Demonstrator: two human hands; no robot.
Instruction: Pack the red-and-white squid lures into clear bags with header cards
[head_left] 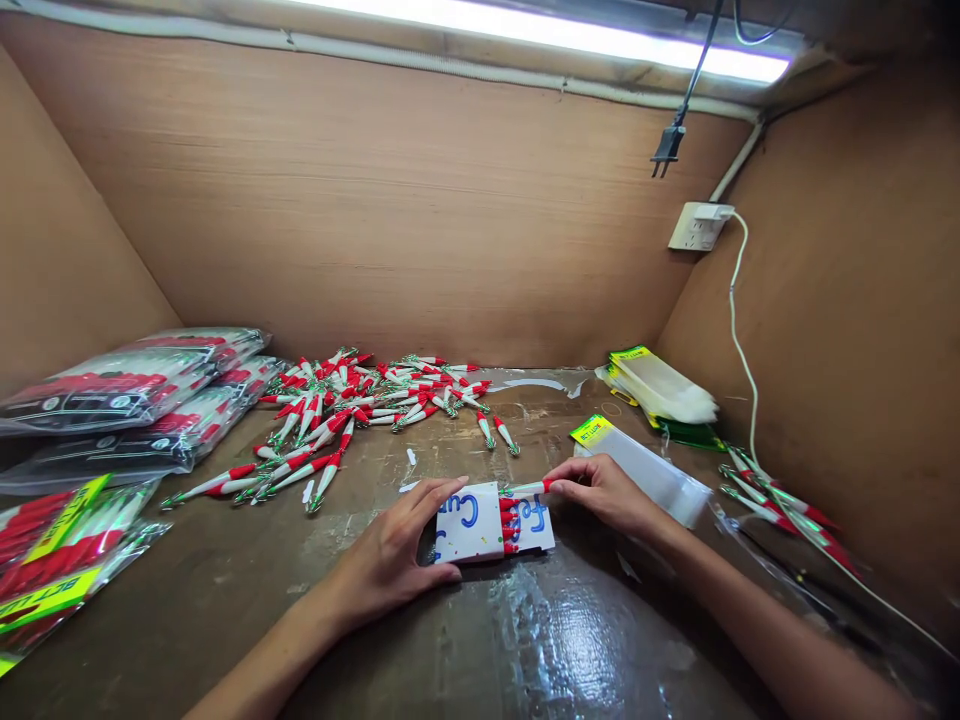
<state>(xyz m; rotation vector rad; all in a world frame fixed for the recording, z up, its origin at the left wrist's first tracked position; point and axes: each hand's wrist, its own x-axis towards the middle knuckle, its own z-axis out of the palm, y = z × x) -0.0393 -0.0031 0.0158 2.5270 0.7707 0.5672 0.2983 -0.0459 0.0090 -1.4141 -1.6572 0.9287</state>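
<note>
A small white cardboard sleeve with blue lettering lies on the table in front of me. My left hand is closed around its left end, thumb at the near edge and fingers at the far edge. Several red-tipped squid jigs lie side by side in it, their red ends showing at the right. Between thumb and fingers, my right hand pinches the red end of another squid jig. That jig lies along the sleeve's far edge, its left end hidden by the sleeve.
A loose heap of squid jigs lies at the back. Stacked bags of jigs and yellow-labelled packs are at the left. Clear bags lie beyond my right hand, a bag stack behind. A white cord hangs at the right.
</note>
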